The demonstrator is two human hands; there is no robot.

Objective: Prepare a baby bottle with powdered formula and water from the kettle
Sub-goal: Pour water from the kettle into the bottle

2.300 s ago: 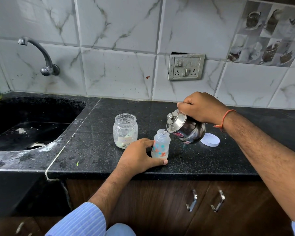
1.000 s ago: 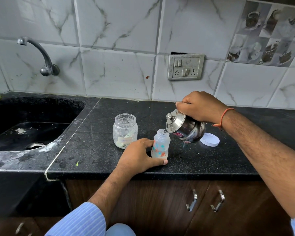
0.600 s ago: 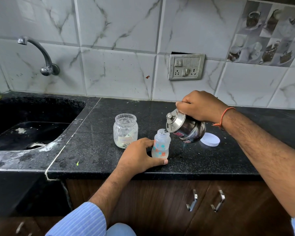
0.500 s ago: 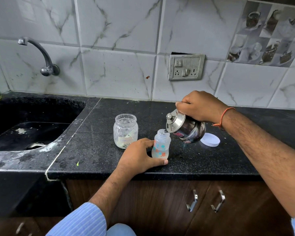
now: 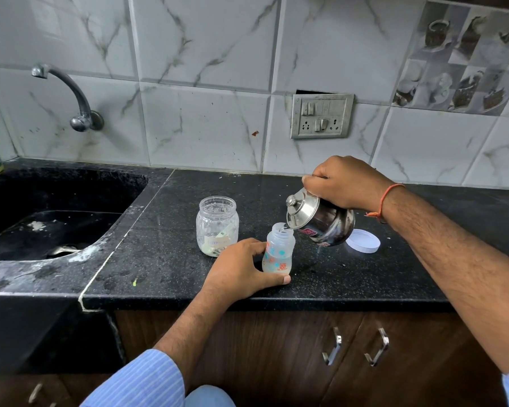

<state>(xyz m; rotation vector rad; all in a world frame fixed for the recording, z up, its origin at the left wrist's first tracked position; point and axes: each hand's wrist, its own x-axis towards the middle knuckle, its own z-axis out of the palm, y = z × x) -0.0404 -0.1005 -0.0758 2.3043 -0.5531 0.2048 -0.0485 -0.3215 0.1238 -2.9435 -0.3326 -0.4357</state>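
My left hand (image 5: pixel 241 270) wrapped around small clear plastic baby bottle (image 5: pixel 278 254) on black counter (image 5: pixel 165 254), my right hand (image 5: pixel 346 183) gripping tilted steel kettle (image 5: pixel 321 221) at 2 o'clock (spout over bottle mouth), open glass jar (image 5: pixel 217 226) at 10 o'clock.

Soft even daylight, sharp focus, faint shadows, wide-angle edge bending

- Bottle (image 5: pixel 277 254): a small red square logo low on its front, letters too small to read; teal and orange printed spots, no words.
- Kettle (image 5: pixel 321 221): a red-and-white sticker on its underside, print not legible.
- Jar (image 5: pixel 217 226): a pale label on its front, lettering blurred.
- No text, number or brand can be read anywhere.
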